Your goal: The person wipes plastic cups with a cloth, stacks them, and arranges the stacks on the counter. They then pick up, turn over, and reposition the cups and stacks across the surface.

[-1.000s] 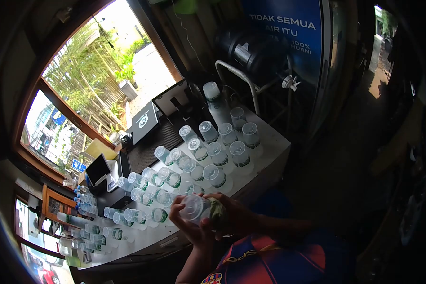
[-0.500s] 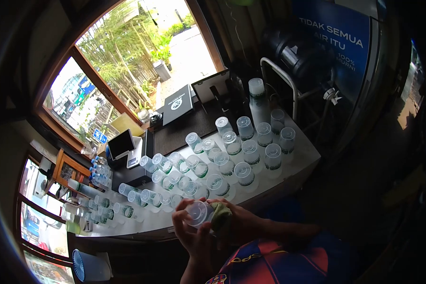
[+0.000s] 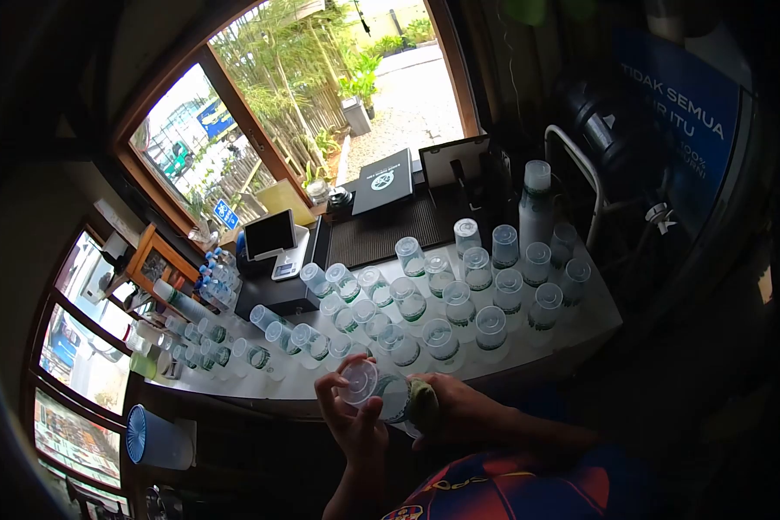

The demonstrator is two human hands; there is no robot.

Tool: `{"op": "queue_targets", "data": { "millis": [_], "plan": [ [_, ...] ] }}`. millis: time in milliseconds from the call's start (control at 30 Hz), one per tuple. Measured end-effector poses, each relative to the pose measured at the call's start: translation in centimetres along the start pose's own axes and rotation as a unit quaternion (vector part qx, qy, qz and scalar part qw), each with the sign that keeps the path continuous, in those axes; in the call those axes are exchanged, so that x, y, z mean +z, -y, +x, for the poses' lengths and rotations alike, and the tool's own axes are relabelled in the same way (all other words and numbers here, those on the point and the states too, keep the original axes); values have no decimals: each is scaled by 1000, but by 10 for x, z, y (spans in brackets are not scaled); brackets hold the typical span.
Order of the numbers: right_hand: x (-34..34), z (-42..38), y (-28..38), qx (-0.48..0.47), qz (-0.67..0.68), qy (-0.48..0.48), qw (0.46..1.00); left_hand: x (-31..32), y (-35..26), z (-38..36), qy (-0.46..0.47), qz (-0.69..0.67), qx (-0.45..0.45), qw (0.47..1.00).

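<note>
A clear plastic cup with a green print (image 3: 392,400) is held on its side in front of my body, its base end toward the left. My left hand (image 3: 353,420) has its fingers and thumb round that base end. My right hand (image 3: 451,407) holds a green cloth (image 3: 423,406) at the cup's other end; the fingertips there are partly hidden by the cloth. Just beyond my hands, many similar cups stand upside down on the white counter (image 3: 572,338), the nearest being a cup (image 3: 442,342).
A tall cup stack (image 3: 536,208) stands at the counter's back right. Behind are a black mat (image 3: 381,236), a dark folder (image 3: 383,182) and a tablet till (image 3: 270,236). Water bottles (image 3: 219,282) stand to the left. A blue container (image 3: 158,438) is at the lower left.
The view has turned, so the counter and window appear further right. The cloth has drawn away from the cup's base, and more of the cup's side shows between my hands.
</note>
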State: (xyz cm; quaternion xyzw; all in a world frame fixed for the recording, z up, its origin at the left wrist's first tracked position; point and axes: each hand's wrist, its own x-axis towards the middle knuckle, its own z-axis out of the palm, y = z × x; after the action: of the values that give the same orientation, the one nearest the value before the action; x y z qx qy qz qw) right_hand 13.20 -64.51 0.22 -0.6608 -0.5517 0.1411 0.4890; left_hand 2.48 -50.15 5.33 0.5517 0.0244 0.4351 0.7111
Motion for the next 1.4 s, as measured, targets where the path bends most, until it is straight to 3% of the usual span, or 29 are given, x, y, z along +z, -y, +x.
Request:
{"op": "queue_targets", "data": {
  "millis": [33, 100, 133, 167, 233, 267, 367, 433, 533, 633, 700, 800, 900, 933, 1033, 1100, 1167, 1233, 1267, 1400],
  "plan": [
    [4, -1, -6, -2, 10, 6, 1000, -1, 9, -7, 34, 10, -4, 999],
    [-4, 0, 7, 117, 282, 69, 950, -2, 17, -20, 114, 10, -58, 992],
    [-8, 5, 14, 72, 296, 28, 952, -6, 18, -20, 141, 7, -76, 987],
    [-9, 3, 18, 103, 354, 53, 928, -10, 18, -18, 169, 2, -93, 981],
    [-10, 0, 25, 164, 463, 101, 865, -2, 8, -4, 127, -71, -79, 986],
    [-15, 3, 29, 233, 420, 164, 862, -1, 3, 4, 136, -53, -66, 987],
    [-14, 8, 35, 212, 409, 130, 878, -6, 22, 14, 196, -51, -48, 978],
    [-11, 7, 28, 128, 393, 37, 910, -5, 41, 8, 210, 69, 2, 975],
    [-4, 9, 0, 60, 383, -55, 920, -24, 71, -8, 143, 144, 11, 979],
    [14, 12, -20, 95, 316, -50, 942, -55, 102, -22, 86, 219, 11, 972],
    [26, 13, -14, 94, 323, -106, 936, -68, 98, -32, 95, 256, 5, 962],
    [37, 26, -20, 89, 297, -230, 922, -77, 57, -44, 185, 280, -2, 942],
    [58, 36, -9, 74, 305, -296, 902, -89, 29, -54, 287, 318, -252, 868],
    [68, 39, -2, 67, 297, -292, 907, -102, 41, -59, 269, 279, -205, 898],
    [101, 43, 13, 103, 270, -198, 937, -139, 48, -57, 266, 277, -207, 900],
    [123, 48, 6, 122, 264, -94, 952, -184, 33, -51, 275, 146, -279, 909],
    [139, 56, 18, 105, 352, -27, 930, -215, 7, -48, 275, -8, -394, 877],
    [144, 69, 20, 120, 389, 24, 913, -231, -2, -53, 296, -77, -450, 839],
    [148, 80, 7, 109, 481, 18, 870, -239, -5, -59, 305, -112, -480, 815],
    [149, 101, 55, 57, 577, -23, 814, -273, 13, -68, 333, -236, -475, 780]
  ]
}}
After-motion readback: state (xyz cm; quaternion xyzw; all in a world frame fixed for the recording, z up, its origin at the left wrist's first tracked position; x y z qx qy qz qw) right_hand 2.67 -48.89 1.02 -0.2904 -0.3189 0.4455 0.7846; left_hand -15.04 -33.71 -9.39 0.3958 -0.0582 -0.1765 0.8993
